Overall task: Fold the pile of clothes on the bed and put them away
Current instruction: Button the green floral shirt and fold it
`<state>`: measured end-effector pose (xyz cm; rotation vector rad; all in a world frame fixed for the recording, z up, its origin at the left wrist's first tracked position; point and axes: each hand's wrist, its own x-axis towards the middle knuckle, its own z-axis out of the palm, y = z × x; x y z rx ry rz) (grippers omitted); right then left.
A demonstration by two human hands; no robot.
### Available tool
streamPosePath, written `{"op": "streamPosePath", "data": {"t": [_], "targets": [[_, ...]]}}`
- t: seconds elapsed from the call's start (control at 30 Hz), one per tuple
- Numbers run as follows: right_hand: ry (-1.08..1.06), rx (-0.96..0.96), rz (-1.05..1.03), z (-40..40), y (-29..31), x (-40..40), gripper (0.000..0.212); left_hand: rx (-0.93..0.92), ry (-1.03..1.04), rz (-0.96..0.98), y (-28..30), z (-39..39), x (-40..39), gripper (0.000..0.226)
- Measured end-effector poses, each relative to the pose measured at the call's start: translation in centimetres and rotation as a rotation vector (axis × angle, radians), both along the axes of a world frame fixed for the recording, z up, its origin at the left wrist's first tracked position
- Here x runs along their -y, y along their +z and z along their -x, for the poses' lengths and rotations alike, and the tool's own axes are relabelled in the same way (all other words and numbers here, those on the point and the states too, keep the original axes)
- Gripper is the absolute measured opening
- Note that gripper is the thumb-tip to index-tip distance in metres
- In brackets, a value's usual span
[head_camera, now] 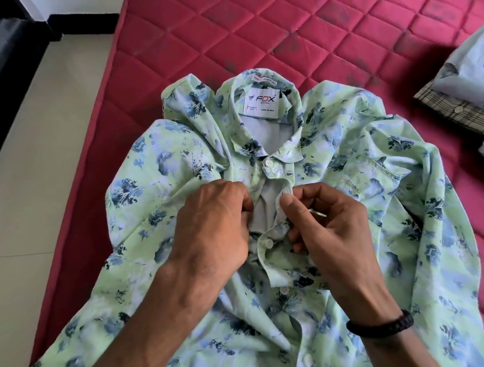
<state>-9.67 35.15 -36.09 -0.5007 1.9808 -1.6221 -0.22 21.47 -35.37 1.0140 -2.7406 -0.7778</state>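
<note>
Red quilted mattress carries the floral shirt, collar away from me. My left hand pinches one placket edge, right hand pinches the other; the open button gap lies between them.

Shirt: a pale green shirt with a blue floral print is lying face up and spread across the mattress, collar pointing away from the camera, a "FOX" label showing inside the neck.
Top button: the collar button is sitting fastened.
Left hand: the left hand is gripping the placket edge just below the collar, fingers curled into the cloth.
Right hand: the right hand is pinching the opposite placket edge between thumb and fingers; a black wristband is circling its wrist.
Mattress: a quilted red mattress is lying under the shirt.
Other clothes: a folded stack is resting at the right edge.
Floor: pale tiles are running along the left.
</note>
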Motion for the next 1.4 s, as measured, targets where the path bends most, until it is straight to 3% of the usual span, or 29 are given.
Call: {"op": "streamPosePath", "data": {"t": [0.17, 0.4, 0.73, 1.03, 1.4], "targets": [[0.002, -0.026, 0.003, 0.0, -0.1, -0.1, 0.013, -0.038, -0.029, -0.006, 0.4, -0.2, 0.5, 0.013], [-0.029, -0.208, -0.021, -0.4, -0.4, 0.0, 0.012, -0.324, 0.119, -0.47, 0.2, 0.7, 0.0, 0.012], [0.016, -0.334, -0.063, -0.5, -1.6, 0.7, 0.006, -0.385, 0.308, -0.733, -1.1, 0.8, 0.1, 0.014], [0.044, -0.271, -0.136, 0.2, -2.3, 0.5, 0.007, -0.364, 0.244, -0.576, -1.3, 0.7, -0.2, 0.01], [0.076, -0.257, -0.126, 0.3, -2.6, 0.5, 0.007, -0.415, 0.241, -0.537, -1.1, 0.8, -0.7, 0.009]]}}
